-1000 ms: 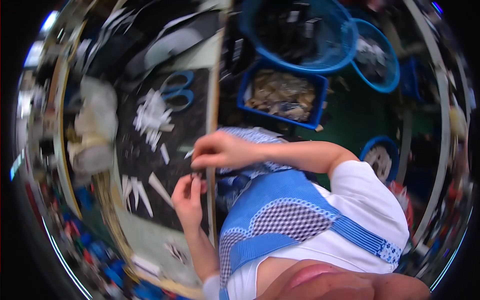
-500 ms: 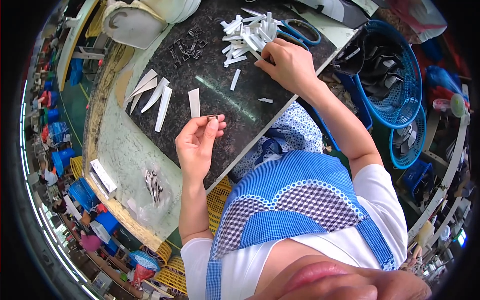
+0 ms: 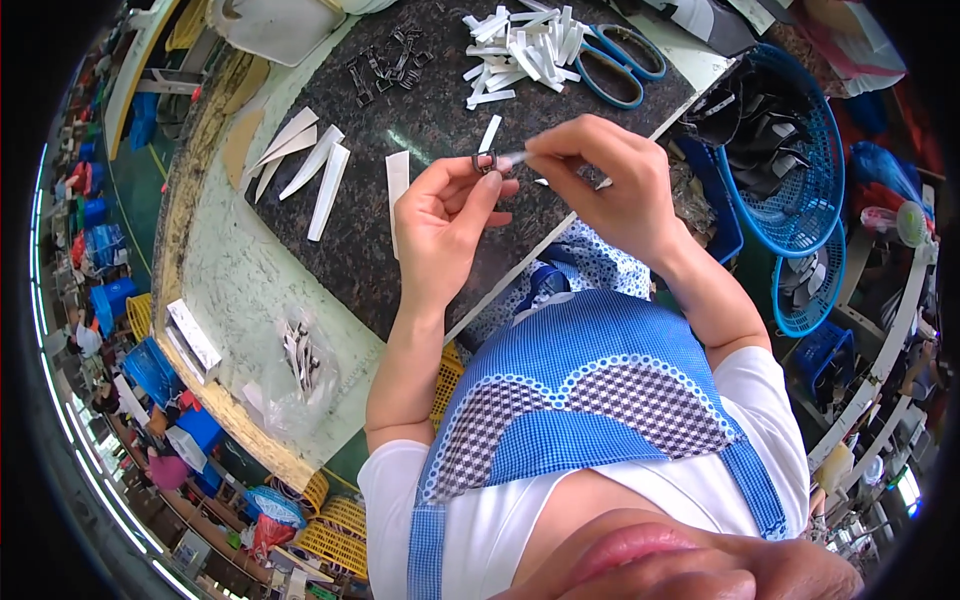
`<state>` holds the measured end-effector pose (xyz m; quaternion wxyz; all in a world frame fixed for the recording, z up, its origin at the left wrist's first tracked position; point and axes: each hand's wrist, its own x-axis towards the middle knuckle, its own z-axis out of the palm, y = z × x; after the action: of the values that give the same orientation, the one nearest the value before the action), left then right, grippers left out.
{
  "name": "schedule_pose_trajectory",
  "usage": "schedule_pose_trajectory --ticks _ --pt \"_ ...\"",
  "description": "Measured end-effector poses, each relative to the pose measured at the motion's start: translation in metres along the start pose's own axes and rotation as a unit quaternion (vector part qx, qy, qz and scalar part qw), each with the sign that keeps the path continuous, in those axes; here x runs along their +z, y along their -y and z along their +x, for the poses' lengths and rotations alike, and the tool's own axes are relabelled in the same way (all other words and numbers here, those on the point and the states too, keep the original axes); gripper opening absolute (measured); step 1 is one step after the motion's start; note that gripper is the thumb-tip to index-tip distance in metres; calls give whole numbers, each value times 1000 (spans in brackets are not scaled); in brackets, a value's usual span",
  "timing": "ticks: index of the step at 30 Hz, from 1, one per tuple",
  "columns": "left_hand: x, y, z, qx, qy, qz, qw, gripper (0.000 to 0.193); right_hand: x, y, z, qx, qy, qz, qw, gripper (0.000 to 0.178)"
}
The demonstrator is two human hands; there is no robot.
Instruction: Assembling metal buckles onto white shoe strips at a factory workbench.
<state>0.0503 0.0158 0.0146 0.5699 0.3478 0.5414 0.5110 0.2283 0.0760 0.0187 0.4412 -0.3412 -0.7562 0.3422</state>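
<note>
Between the thumb and fingers of my left hand (image 3: 445,225) is a small dark buckle (image 3: 484,162). My right hand (image 3: 618,185) pinches a short white strip (image 3: 515,158), blurred by motion, with its end at the buckle. Whether the strip passes through the buckle I cannot tell. Beyond my hands lie a heap of short white strips (image 3: 520,50) and several loose dark buckles (image 3: 395,65). Blue-handled scissors (image 3: 628,68) rest beside the heap. A longer off-white strip (image 3: 397,185) lies partly behind my left hand, with several more strips (image 3: 329,192) further left.
The dark speckled slab (image 3: 320,120) sits on a pale worn table (image 3: 235,270). A clear plastic bag (image 3: 305,370) of small pieces and a white block (image 3: 193,340) lie at the left. Blue baskets (image 3: 800,225) with dark pieces stand at the right, off the table edge.
My right hand has come back from the heap with a white strip, toward my left hand. My left hand has moved up and right with the buckle. Both hands now meet.
</note>
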Motion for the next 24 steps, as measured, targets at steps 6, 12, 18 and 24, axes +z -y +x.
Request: schedule_pose_trajectory --ticks 6,12,18,24 --pt "8 9 -1 70 -23 4 997 13 9 -3 -10 -164 -2 -123 979 21" --pt "15 17 -4 159 -53 167 972 14 9 -7 -13 -116 1 -92 989 20" --pt "15 14 -7 216 -12 260 941 14 -5 -4 -18 139 40 169 975 14" --pt "21 20 -10 143 32 188 971 14 -27 -14 -24 275 97 362 885 28"
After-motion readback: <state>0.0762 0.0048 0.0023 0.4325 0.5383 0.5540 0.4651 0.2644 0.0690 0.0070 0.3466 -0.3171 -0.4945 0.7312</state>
